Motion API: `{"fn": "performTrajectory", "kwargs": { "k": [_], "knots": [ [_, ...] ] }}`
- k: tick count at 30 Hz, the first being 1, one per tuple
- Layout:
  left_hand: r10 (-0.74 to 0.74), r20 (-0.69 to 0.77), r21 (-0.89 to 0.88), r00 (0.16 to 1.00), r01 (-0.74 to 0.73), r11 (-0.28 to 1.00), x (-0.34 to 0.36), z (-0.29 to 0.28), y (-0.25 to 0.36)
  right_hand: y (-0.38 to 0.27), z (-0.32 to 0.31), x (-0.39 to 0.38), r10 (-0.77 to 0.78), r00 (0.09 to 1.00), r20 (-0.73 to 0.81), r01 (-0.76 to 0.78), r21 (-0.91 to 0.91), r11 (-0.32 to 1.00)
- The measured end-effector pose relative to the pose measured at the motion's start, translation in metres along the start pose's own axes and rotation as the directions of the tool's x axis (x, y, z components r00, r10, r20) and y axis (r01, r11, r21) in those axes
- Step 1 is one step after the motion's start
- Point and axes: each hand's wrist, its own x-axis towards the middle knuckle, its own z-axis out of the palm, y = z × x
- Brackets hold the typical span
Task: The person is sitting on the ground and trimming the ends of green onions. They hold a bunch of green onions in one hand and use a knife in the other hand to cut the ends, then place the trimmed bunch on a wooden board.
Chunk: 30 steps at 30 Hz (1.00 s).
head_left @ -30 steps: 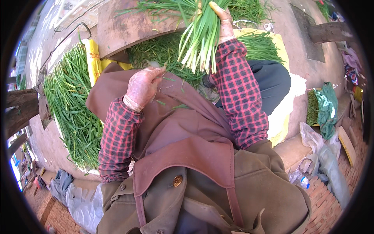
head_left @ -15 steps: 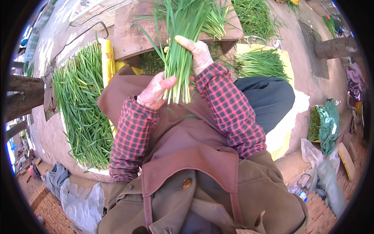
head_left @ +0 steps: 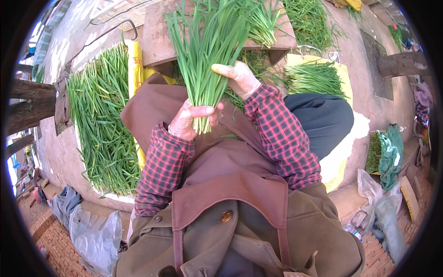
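A bunch of garlic chives (head_left: 207, 85) stands upright in front of me, its leaves fanning out at the top. My left hand (head_left: 187, 121) is closed round the pale cut ends, thumb across the front. Higher up, at the right edge of the bunch, is my right hand (head_left: 242, 81). Its thumb lies over the front leaves and its other fingers are mostly hidden behind them. Just beyond, a smaller bunch of chives (head_left: 264, 28) rests on a low wooden table (head_left: 159, 39).
A big pile of chives (head_left: 104, 124) lies at my left beside a yellow sack (head_left: 135, 67). More cut chives (head_left: 316, 79) lie on yellow sheeting (head_left: 347, 76) at the right. Loose greens (head_left: 308, 23) cover ground beyond the table. Plastic bags (head_left: 97, 237) are at lower left.
The bunch has come slightly nearer and its leaves have spread wider. My left hand has closed round the stem ends. My right thumb has moved from across the stems to their right edge.
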Motion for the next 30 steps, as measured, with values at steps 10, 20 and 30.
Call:
{"fn": "performTrajectory", "kwargs": {
  "k": [10,20,30],
  "knots": [
    [0.108,-0.049,0.047,0.993,-0.106,0.993,0.000,0.001,-0.003,0.019,-0.012,-0.003,-0.075,0.977,-0.201,0.068,-0.041,0.997],
    [0.119,-0.074,0.063,0.990,-0.114,0.991,-0.001,-0.007,-0.005,-0.008,0.000,-0.030,0.112,0.910,-0.399,-0.198,-0.183,0.963],
    [0.158,-0.185,0.247,0.970,-0.110,0.963,-0.016,-0.005,-0.006,-0.069,0.040,-0.031,-0.394,0.822,-0.412,0.101,-0.575,0.812]
  ]
}}
